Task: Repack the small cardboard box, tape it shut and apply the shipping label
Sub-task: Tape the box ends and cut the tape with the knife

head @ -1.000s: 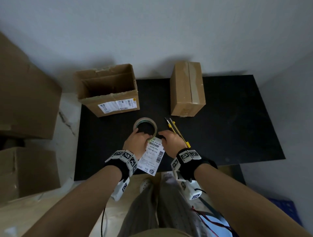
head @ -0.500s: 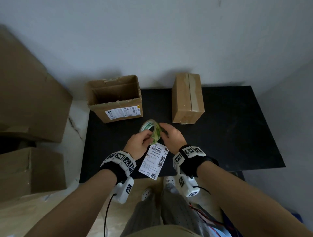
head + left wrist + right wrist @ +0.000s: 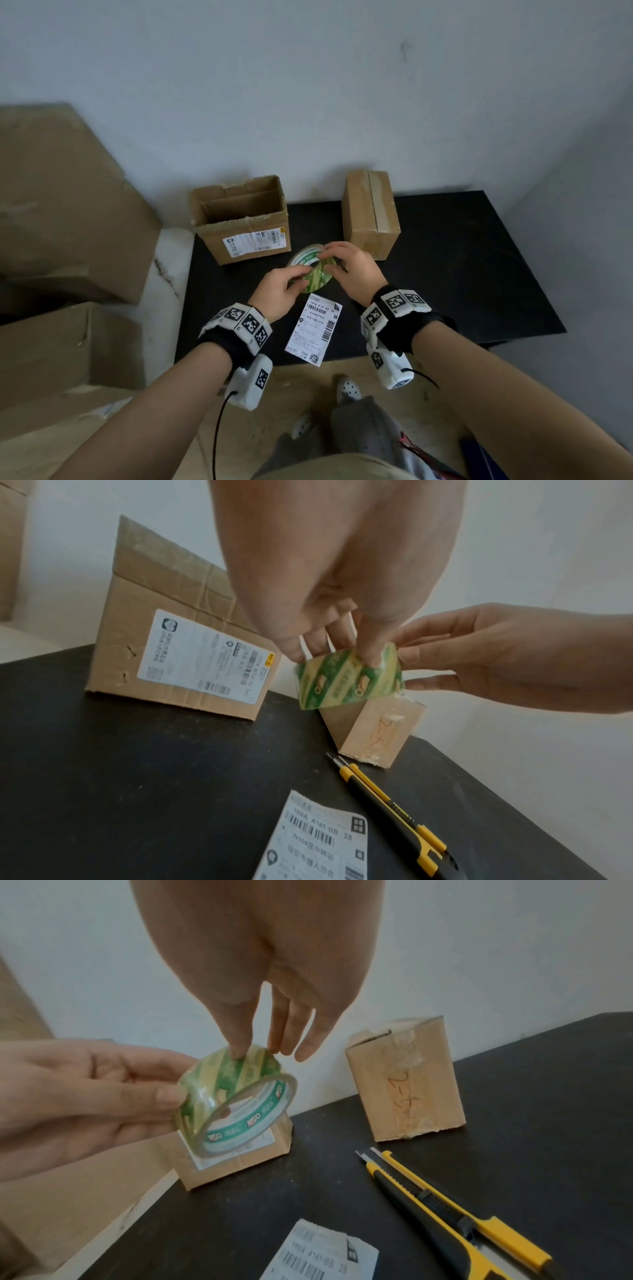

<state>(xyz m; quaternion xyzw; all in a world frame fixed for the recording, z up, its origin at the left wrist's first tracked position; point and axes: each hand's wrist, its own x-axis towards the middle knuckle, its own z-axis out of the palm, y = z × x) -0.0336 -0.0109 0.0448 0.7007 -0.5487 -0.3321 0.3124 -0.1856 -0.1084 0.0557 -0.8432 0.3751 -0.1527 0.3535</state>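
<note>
A green-printed tape roll [image 3: 312, 271] hangs in the air above the black table [image 3: 462, 274]. My left hand [image 3: 301, 281] pinches its near side, and my right hand [image 3: 329, 262] pinches the far rim with thumb and fingertips. The right wrist view shows the tape roll [image 3: 232, 1099] tilted, core facing right. Beneath my hands the white shipping label [image 3: 313, 329] lies flat at the table's front edge. A small closed cardboard box [image 3: 371, 212] stands at the back, with old tape down its middle seam. A yellow-black utility knife [image 3: 394, 813] lies right of the label.
An open cardboard box [image 3: 239, 219] with a printed label on its front stands at the table's back left corner. Large cardboard boxes [image 3: 68, 212] are stacked on the floor to the left. A wall rises directly behind the table.
The tape roll lay flat on the table a second ago with both hands at it. Both hands have lifted it and tilted it on edge. The label stays on the table.
</note>
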